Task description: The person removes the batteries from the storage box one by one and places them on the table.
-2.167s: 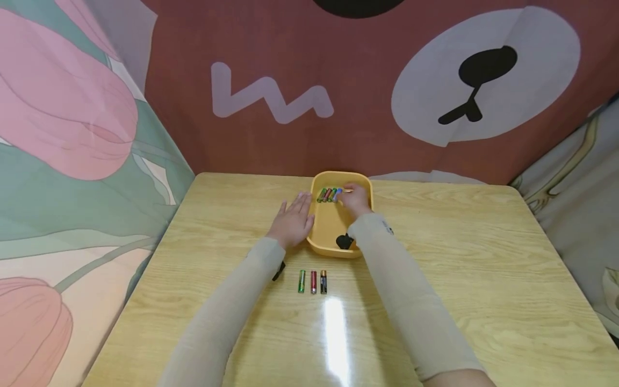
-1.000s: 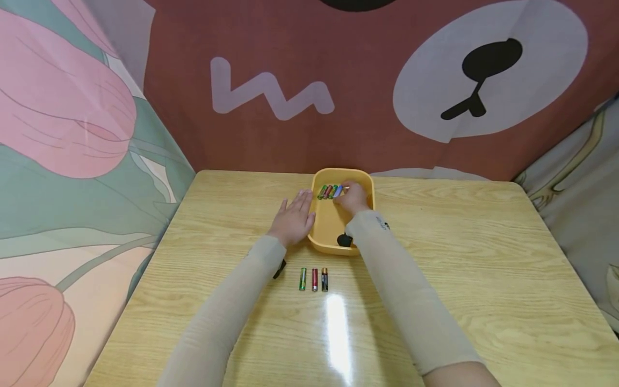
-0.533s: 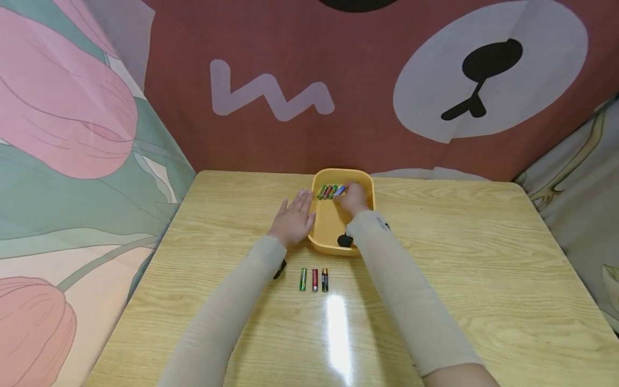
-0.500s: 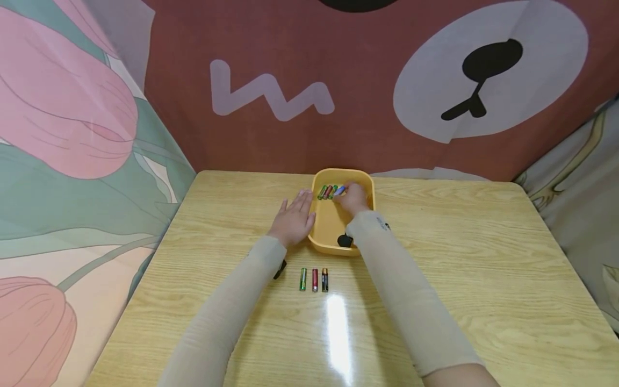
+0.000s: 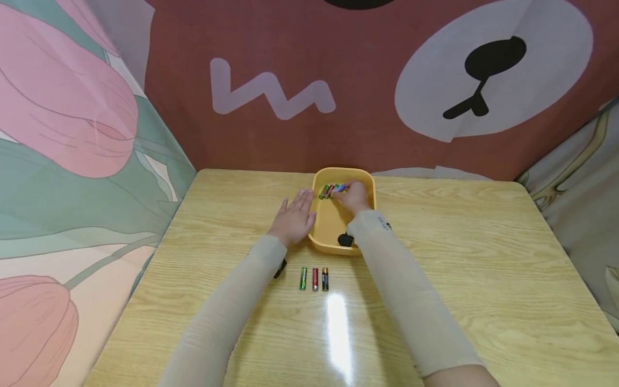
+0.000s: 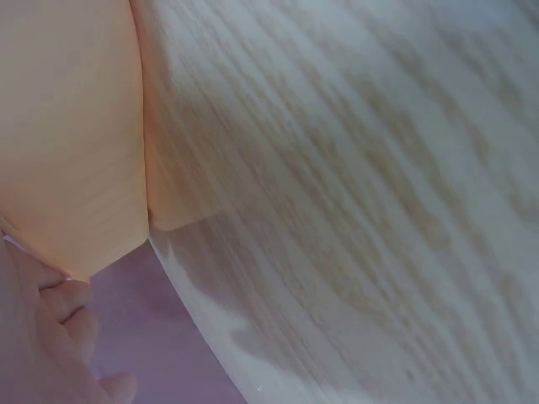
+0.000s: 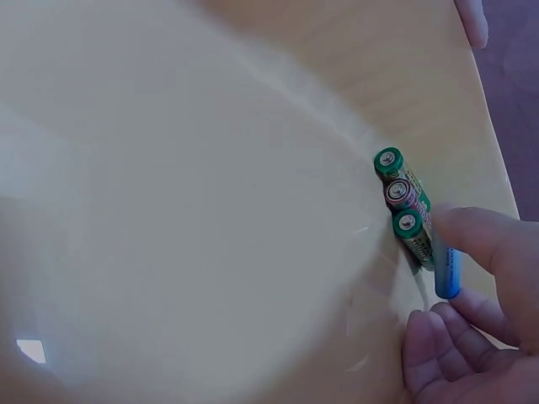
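My right hand (image 5: 354,198) reaches into the yellow plastic tray (image 5: 330,221) and pinches a blue battery (image 7: 447,271) between thumb and fingertips, held tilted. Beside it in the right wrist view, a green battery (image 7: 390,160), a pink-red battery (image 7: 399,193) and another green battery (image 7: 409,225) lie side by side against the tray's far wall. My left hand (image 5: 292,219) rests with extended fingers against the outside of the tray's left wall. In the left wrist view its fingers (image 6: 72,307) show beside the tray wall (image 6: 72,135).
Before the tray, a green battery (image 5: 303,278), a red battery (image 5: 315,279) and a black battery with a copper end (image 5: 325,279) lie in a row on the wooden table (image 5: 464,269). A black wrist device (image 5: 345,239) shows under my right sleeve. A printed cloth (image 5: 290,145) hangs behind.
The blue battery, first lying beside the others, is now tilted in my right fingers. A copper-coloured end seen at those fingers earlier no longer shows. My left hand has stayed put.
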Action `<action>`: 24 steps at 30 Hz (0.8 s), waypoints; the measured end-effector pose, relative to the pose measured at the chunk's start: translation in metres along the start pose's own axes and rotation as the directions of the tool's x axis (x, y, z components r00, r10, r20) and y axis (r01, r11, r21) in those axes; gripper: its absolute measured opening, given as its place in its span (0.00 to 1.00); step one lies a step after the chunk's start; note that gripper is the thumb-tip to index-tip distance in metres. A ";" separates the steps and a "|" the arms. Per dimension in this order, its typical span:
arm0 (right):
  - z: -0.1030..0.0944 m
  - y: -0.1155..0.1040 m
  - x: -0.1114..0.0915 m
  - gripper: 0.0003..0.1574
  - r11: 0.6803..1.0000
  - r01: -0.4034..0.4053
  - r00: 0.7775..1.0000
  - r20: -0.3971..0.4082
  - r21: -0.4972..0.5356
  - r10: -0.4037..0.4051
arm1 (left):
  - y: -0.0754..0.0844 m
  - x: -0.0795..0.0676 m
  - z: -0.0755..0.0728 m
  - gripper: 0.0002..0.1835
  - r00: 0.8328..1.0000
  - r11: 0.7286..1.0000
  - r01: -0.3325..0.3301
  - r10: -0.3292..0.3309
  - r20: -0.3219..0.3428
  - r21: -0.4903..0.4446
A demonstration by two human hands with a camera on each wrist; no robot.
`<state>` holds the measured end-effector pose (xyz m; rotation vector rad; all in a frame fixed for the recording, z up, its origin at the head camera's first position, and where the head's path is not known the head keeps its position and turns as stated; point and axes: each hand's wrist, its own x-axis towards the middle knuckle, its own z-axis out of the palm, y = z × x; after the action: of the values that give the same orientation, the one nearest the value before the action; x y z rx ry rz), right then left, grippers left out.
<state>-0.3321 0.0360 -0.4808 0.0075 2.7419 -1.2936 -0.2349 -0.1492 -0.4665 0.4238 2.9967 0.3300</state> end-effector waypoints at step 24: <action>-0.008 -0.008 -0.005 0.31 0.975 -0.022 0.999 -0.019 0.223 0.027 | 0.004 -0.001 -0.006 0.34 0.999 0.999 0.020 -0.021 0.035 0.032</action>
<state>-0.3284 0.0372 -0.4690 0.0740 2.5892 -1.5960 -0.2333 -0.1468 -0.4593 0.3977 2.9738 0.2706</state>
